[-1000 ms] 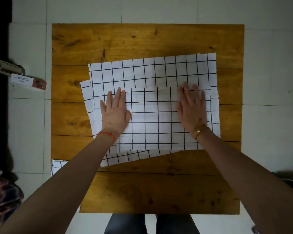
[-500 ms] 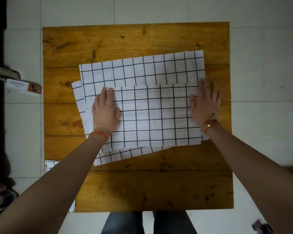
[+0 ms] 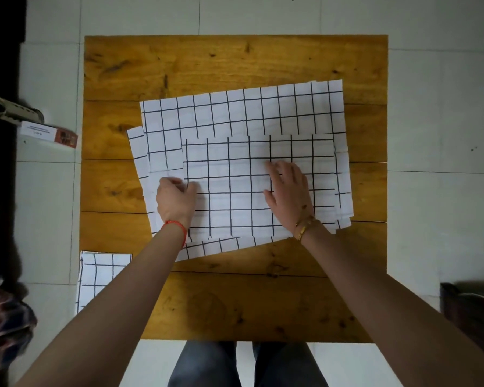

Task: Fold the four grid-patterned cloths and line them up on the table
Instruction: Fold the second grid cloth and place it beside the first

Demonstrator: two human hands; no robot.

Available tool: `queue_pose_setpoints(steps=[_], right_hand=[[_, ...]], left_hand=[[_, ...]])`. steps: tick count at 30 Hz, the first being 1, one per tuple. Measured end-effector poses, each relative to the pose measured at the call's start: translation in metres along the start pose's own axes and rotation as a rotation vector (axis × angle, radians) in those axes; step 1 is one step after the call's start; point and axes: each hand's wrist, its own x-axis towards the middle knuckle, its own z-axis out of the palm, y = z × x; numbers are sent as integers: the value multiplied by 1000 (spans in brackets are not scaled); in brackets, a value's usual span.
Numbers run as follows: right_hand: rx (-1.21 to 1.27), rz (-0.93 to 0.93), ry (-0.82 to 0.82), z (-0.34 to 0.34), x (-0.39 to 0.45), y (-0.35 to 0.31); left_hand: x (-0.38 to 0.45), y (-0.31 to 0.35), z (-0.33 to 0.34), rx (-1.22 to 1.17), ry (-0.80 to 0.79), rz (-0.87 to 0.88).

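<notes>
On the wooden table [image 3: 235,60] lies a stack of white cloths with black grid lines [image 3: 241,113], spread out and slightly skewed. A half-folded cloth [image 3: 235,191] rests on top of the stack. My left hand [image 3: 176,199] is at that cloth's left edge, with the fingers curled onto the edge. My right hand [image 3: 288,191] lies flat on the right half of it, fingers apart. Another grid cloth [image 3: 101,275] hangs over the table's near left edge, partly hidden by my left forearm.
The table stands on a pale tiled floor. A small white and red box [image 3: 48,134] lies on the floor to the left, beside a white object [image 3: 11,108]. Patterned fabric [image 3: 3,319] is at the lower left, a dark object [image 3: 472,305] at the lower right.
My right hand slid from the folded cloth's right edge towards its middle. My left hand went from flat on the cloth to curled on the left edge.
</notes>
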Motion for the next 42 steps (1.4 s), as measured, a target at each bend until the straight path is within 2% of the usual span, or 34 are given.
queue_pose_setpoints(steps=[11, 16, 19, 26, 31, 37, 42], right_hand=[[-40, 19, 0, 2, -1, -5], [-41, 18, 23, 2, -2, -9], [-49, -2, 41, 2, -3, -15], [-65, -57, 13, 11, -4, -45], [-49, -115, 0, 17, -1, -76], [-12, -120, -41, 17, 2, -91], [108, -39, 120, 5, -7, -72]], left_hand=[[-4, 5, -6, -186, -51, -83], [0, -2, -19, -222, -202, -114], [-2, -3, -31, -266, -290, 2], [-18, -3, -70, -265, -356, 277], [-35, 6, -91, -177, -478, 526], [-54, 13, -75, -163, -527, 639], [-66, 16, -37, -145, -554, 646]])
